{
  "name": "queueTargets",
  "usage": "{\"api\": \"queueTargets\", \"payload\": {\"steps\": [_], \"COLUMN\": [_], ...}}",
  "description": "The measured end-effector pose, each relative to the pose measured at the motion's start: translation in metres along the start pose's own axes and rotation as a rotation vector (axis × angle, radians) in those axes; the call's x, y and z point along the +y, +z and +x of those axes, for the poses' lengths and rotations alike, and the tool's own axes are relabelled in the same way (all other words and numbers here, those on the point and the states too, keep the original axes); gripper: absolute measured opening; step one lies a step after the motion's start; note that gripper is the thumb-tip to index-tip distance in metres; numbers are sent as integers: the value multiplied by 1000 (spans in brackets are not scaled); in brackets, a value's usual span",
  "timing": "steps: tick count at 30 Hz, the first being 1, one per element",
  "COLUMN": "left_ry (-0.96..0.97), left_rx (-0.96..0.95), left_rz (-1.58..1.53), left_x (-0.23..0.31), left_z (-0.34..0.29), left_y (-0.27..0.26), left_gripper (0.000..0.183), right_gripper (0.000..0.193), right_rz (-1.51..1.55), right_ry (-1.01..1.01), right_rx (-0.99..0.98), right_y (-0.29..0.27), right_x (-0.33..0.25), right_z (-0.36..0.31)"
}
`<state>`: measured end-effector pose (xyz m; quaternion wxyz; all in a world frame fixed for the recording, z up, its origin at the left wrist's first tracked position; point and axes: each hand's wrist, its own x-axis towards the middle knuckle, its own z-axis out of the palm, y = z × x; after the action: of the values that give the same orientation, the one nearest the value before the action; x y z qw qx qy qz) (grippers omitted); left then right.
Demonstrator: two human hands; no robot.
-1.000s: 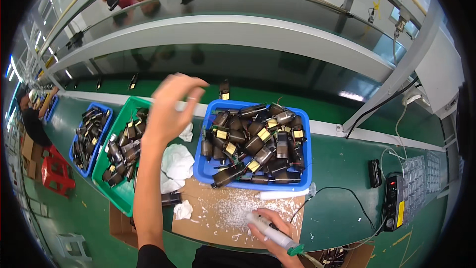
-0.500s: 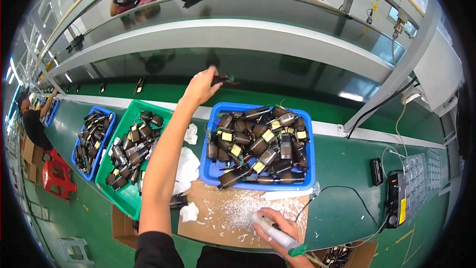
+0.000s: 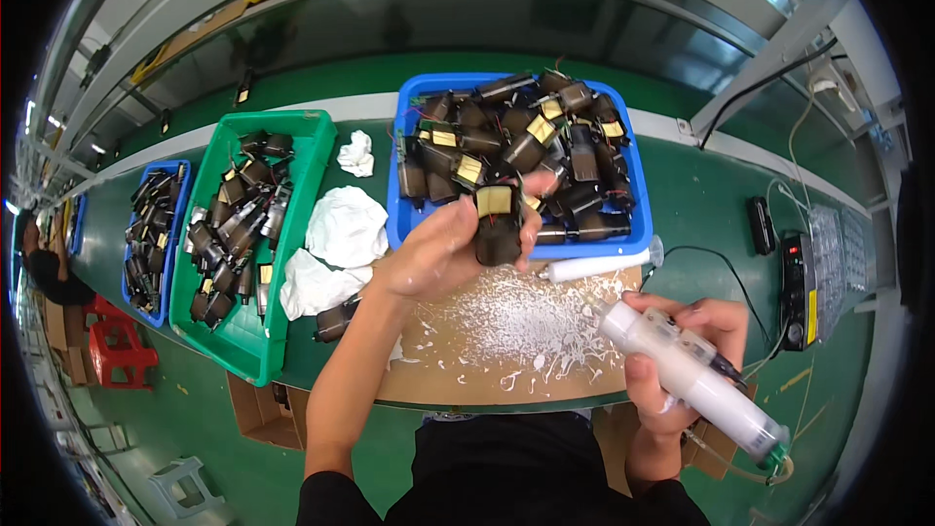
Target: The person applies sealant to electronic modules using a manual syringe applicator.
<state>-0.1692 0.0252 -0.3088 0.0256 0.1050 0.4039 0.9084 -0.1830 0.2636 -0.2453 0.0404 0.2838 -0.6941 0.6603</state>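
Observation:
My left hand (image 3: pixel 426 251) grips a dark, rounded motor-like part (image 3: pixel 499 240) with a yellow patch, in front of the near side of a blue tray (image 3: pixel 393 219). More dark parts of this kind fill that tray. In my right hand (image 3: pixel 716 323) is a clear dispensing syringe (image 3: pixel 672 368) of white paste, with a green cap and a thin hose at its rear. Its tip points up and left, apart from the held part. Under both hands lies a brown cardboard sheet (image 3: pixel 438 356) spattered with white paste.
A second white-filled syringe (image 3: pixel 599 266) lies along the cardboard's far edge. To the left stand a green tray (image 3: pixel 314 151) of dark parts, crumpled white tissues (image 3: pixel 346 226) and a smaller blue tray (image 3: pixel 182 175). At right are a black control box (image 3: pixel 799 290) and a cable (image 3: pixel 735 278).
My left hand has come back toward me from beyond the trays, bringing a dark part. My right hand has raised the syringe and moved right. The view has tilted downward.

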Motion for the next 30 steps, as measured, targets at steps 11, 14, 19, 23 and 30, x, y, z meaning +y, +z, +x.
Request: {"api": "queueTargets", "payload": {"steps": [11, 14, 19, 23, 30], "left_ry": [-60, -84, -94, -98, -158], "left_rx": [-156, -208, -326, -343, -354], "left_rz": [124, 101, 145, 143, 160], "left_x": [-8, -9, -10, -12, -11], "left_z": [-18, -20, -18, -15, -17], "left_y": [-1, -7, -12, -11, -10], "left_gripper": [82, 80, 73, 70, 66], "right_gripper": [56, 52, 50, 49, 48], "right_rz": [-98, -74, -66, -96, -89], "right_ry": [-137, -90, -76, -48, 5], "right_rx": [-241, -282, -350, -342, -365], "right_y": [18, 19, 18, 18, 16], "right_x": [-5, -4, 0, -3, -4], "right_z": [6, 7, 5, 5, 3]}}
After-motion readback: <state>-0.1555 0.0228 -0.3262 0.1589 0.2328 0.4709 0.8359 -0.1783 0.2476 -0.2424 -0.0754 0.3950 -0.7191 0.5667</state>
